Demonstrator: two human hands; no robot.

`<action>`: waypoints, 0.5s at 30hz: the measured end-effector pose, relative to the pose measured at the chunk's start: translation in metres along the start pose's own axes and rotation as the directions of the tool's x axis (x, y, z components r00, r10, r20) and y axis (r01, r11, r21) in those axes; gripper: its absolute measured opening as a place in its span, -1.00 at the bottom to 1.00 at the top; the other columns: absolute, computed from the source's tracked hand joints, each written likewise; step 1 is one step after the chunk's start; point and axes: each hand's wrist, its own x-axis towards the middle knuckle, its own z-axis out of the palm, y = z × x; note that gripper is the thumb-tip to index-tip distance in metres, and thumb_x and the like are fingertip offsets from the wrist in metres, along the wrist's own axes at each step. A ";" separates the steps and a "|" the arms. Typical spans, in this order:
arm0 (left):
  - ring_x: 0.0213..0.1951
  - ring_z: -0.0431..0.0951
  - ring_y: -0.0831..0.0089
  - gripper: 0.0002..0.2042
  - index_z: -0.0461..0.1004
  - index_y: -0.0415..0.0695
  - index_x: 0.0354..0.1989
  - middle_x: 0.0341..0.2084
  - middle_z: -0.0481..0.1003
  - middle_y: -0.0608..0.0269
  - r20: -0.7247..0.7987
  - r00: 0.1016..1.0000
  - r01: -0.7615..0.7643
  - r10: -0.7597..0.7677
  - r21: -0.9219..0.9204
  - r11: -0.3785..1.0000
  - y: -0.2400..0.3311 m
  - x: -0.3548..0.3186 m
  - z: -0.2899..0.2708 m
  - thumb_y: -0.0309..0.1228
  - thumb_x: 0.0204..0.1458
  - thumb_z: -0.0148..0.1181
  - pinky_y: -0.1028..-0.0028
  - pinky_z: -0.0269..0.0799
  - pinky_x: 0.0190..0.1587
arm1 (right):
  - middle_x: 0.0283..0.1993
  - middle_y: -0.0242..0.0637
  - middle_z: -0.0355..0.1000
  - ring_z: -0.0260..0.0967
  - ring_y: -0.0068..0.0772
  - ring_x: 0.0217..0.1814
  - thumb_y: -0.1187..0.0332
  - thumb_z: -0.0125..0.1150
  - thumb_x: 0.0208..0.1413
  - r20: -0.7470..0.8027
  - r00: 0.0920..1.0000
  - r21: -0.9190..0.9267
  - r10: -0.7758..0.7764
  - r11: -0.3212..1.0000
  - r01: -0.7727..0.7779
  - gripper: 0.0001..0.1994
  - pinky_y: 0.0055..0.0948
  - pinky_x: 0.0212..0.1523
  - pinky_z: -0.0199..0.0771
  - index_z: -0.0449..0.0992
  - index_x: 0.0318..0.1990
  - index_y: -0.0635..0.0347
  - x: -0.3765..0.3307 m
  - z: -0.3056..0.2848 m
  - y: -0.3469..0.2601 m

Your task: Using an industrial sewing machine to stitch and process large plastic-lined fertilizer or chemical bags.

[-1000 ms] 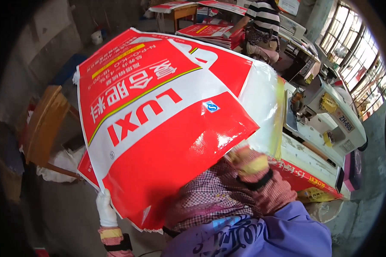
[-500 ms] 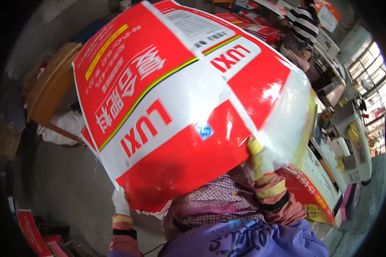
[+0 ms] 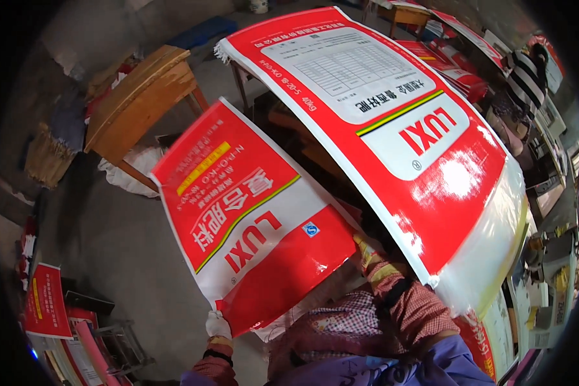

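A flat red-and-white printed sack point(image 3: 283, 283) with a yellow-and-green stripe hangs in front of me, tilted down to the left. My left hand point(image 3: 218, 325), in a white glove, is closed on its near left corner. At the sack's near right corner is my right hand point(image 3: 367, 249), in a yellowish glove; its fingers curl around the edge and are partly hidden. Just to the right, another red-and-white sack point(image 3: 424, 225) lies spread over a raised surface, its near part shiny. The two sacks are apart, with a dark gap between them.
A wooden table point(image 3: 138, 106) stands at the left, a white cloth bundle point(image 3: 135, 170) under it. Lower left are red printed sheets point(image 3: 48, 302) and a metal frame point(image 3: 125, 350). Far right, a person in a striped top point(image 3: 527, 77) sits near more red sacks point(image 3: 447, 67).
The sack in my hands has moved down and left, clear of the one on the right. Its far end has dropped. The view has shifted, showing more of the wooden table.
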 end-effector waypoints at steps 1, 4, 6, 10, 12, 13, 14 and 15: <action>-0.58 0.14 0.47 -0.73 0.20 -0.17 -0.65 -0.71 0.13 0.36 -0.010 1.000 -0.002 0.002 -0.005 1.000 -0.002 0.004 0.003 -0.40 0.09 -0.23 0.45 0.15 -0.42 | -0.22 -0.28 0.42 0.41 -0.38 -0.27 0.29 0.17 0.02 0.073 0.993 0.089 0.088 0.992 -0.095 -0.71 -0.46 -0.28 0.44 0.41 -0.14 0.22 -0.017 0.006 -0.012; -0.53 0.28 0.45 -0.74 0.25 -0.19 -0.61 -0.69 0.26 0.33 -0.018 0.995 -0.064 0.100 0.656 0.752 0.005 0.010 0.017 -0.38 0.10 -0.19 0.47 0.18 -0.41 | -0.16 -0.23 0.40 0.39 -0.26 -0.20 0.29 0.12 0.03 0.216 0.958 0.147 0.189 0.964 -0.224 -0.69 -0.30 -0.20 0.44 0.36 -0.08 0.20 -0.004 -0.028 -0.004; -0.43 0.45 0.32 -0.76 0.31 -0.19 -0.54 -0.58 0.42 0.17 0.080 0.985 -0.138 0.152 0.897 0.420 0.028 0.006 0.036 -0.34 0.11 -0.14 0.43 0.27 -0.37 | -0.15 -0.18 0.38 0.37 -0.19 -0.19 0.28 0.10 0.05 0.329 0.933 0.139 0.150 0.969 -0.204 -0.69 -0.22 -0.19 0.44 0.35 -0.07 0.19 -0.006 -0.051 0.000; -0.30 0.51 0.13 -0.80 0.38 -0.19 -0.43 -0.42 0.48 0.00 0.089 0.994 -0.107 0.071 0.935 0.339 0.069 -0.009 0.063 -0.33 0.09 -0.09 0.32 0.36 -0.30 | -0.21 -0.18 0.41 0.39 -0.28 -0.32 0.27 0.04 0.09 0.377 0.926 0.204 -0.033 0.978 -0.048 -0.72 -0.33 -0.33 0.48 0.35 -0.09 0.20 -0.015 -0.088 0.001; -0.34 0.50 0.00 -0.81 0.39 -0.20 -0.35 -0.40 0.48 -0.05 0.614 0.790 -0.552 0.006 0.715 -0.428 0.055 0.006 0.042 -0.33 0.07 -0.07 0.21 0.40 -0.27 | -0.27 -0.26 0.41 0.38 -0.41 -0.34 0.27 0.00 0.11 0.265 0.963 -0.068 -0.053 0.995 0.073 -0.76 -0.46 -0.36 0.44 0.38 -0.13 0.17 -0.022 -0.084 -0.001; -0.34 0.50 0.00 -0.81 0.39 -0.20 -0.35 -0.40 0.48 -0.05 0.633 0.774 -0.569 0.006 0.700 -0.431 0.057 0.002 0.053 -0.33 0.07 -0.07 0.21 0.40 -0.27 | -0.27 -0.26 0.41 0.38 -0.41 -0.34 0.27 0.00 0.11 0.247 0.967 -0.057 -0.068 0.995 0.084 -0.76 -0.46 -0.36 0.44 0.38 -0.13 0.17 -0.019 -0.098 0.005; -0.26 0.48 0.03 -0.82 0.39 -0.20 -0.29 -0.32 0.47 -0.04 0.411 0.910 -0.410 0.051 0.912 -0.036 0.067 -0.006 0.069 -0.35 0.04 -0.02 0.19 0.38 -0.22 | -0.29 -0.28 0.40 0.38 -0.40 -0.33 0.27 0.00 0.11 0.304 0.948 0.124 -0.091 0.991 0.055 -0.77 -0.46 -0.36 0.43 0.39 -0.14 0.16 -0.015 -0.114 0.012; -0.19 0.47 0.05 -0.80 0.38 -0.20 -0.24 -0.24 0.45 -0.03 0.174 0.984 -0.154 -0.023 0.920 0.360 0.074 -0.012 0.084 -0.37 0.01 0.02 0.18 0.37 -0.18 | -0.31 -0.30 0.39 0.37 -0.40 -0.32 0.27 -0.01 0.11 0.354 0.926 0.301 -0.131 0.953 0.020 -0.78 -0.47 -0.36 0.41 0.39 -0.15 0.15 -0.012 -0.131 0.017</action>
